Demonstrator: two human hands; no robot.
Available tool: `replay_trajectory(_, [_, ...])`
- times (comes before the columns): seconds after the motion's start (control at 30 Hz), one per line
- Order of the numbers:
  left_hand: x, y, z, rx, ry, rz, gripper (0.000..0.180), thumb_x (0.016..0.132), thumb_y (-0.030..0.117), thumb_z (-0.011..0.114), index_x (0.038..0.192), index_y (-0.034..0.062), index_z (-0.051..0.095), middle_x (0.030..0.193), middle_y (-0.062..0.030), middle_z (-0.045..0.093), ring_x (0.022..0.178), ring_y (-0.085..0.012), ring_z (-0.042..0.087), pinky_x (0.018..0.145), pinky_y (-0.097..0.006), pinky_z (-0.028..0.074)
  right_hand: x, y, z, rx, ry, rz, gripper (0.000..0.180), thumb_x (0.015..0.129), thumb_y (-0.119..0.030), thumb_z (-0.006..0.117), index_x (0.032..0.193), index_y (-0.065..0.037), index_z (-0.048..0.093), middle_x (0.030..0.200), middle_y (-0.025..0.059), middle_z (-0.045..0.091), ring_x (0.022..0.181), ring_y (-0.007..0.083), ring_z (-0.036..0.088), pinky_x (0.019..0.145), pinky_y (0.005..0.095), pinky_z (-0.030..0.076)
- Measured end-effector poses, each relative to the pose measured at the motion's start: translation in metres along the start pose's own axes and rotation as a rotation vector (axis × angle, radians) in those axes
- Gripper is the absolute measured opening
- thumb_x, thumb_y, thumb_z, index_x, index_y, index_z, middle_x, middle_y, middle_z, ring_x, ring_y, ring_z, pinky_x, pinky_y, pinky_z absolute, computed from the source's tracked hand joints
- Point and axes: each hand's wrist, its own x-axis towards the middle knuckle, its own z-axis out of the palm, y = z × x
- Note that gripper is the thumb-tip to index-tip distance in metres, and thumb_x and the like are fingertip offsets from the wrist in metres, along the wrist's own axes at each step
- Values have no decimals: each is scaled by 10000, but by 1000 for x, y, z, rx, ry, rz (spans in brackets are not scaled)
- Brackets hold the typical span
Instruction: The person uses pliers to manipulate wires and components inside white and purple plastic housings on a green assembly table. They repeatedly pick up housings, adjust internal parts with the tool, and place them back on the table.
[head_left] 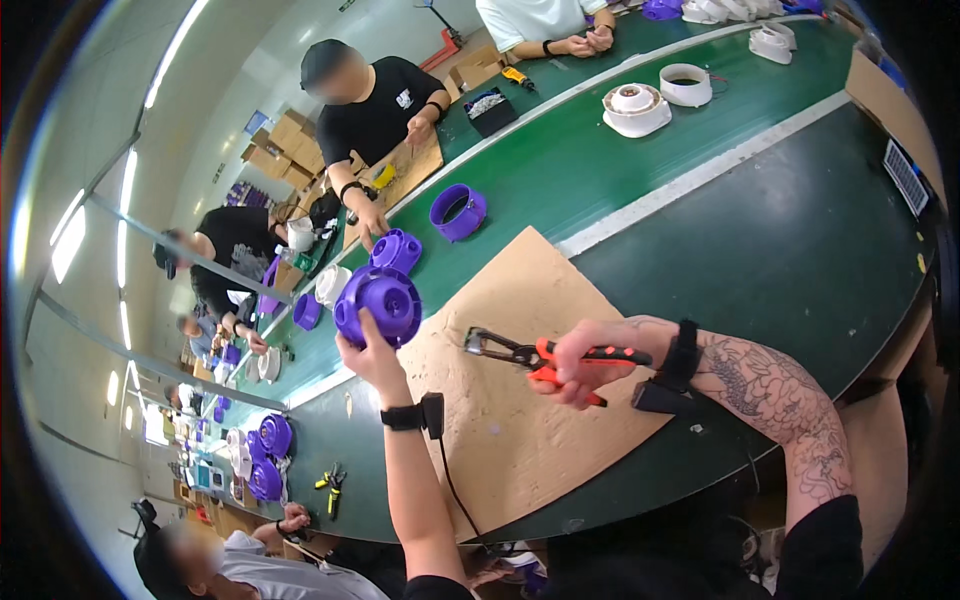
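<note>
My left hand [368, 352] grips a round purple plastic housing [379, 303] from below and holds it up over the green belt. My right hand [576, 362] is closed around the red and black handles of a pair of pliers [518, 353]. The pliers' metal jaws point left toward the housing, a short gap away. Both hands hover over a brown cardboard sheet [500, 400] lying on the table. Each wrist wears a black band, and a cable hangs from the left one.
A second purple housing [396, 249] and a purple ring [458, 211] lie on the belt beyond. White round parts [636, 108] sit farther right. Other people work along the far side and at lower left, where yellow-handled pliers [331, 487] lie.
</note>
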Motion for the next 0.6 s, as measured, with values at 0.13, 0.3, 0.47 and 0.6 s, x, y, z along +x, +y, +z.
replay_trajectory(0.13, [0, -34, -1, -381, -221, -689, 305, 1025, 313, 658, 1107, 20, 685, 1041, -109, 736, 822, -190, 734, 696, -324, 617, 31, 11, -10, 94, -59, -80, 278, 814, -332, 585, 947, -89, 568, 746, 8, 505, 668, 145, 472, 719, 318, 409])
replay_trajectory(0.3, [-35, -45, 16, 181, -237, -457, 393, 973, 366, 717, 1134, 7, 700, 1006, -91, 734, 869, -193, 699, 782, -309, 557, 21, 36, -44, 199, -23, -91, 361, 785, -343, 597, 1008, -62, 563, 782, 13, 525, 714, 157, 491, 782, 334, 409])
replay_trajectory(0.47, [-34, 4, 9, 312, -603, -59, 447, 951, 254, 731, 1293, -16, 632, 1208, -138, 684, 893, -197, 666, 792, -298, 537, 25, 36, -49, 172, -119, -133, 413, 735, -367, 643, 1001, -66, 548, 797, 19, 513, 716, 170, 475, 777, 333, 403])
replay_trajectory(0.6, [-52, 54, 15, -558, -1247, -771, 439, 960, 123, 697, 1366, 8, 577, 1125, -106, 717, 773, -109, 584, 697, -251, 491, 25, 37, -50, 201, -105, -95, 420, 730, -371, 651, 1003, -68, 548, 799, 14, 505, 716, 167, 471, 770, 325, 392])
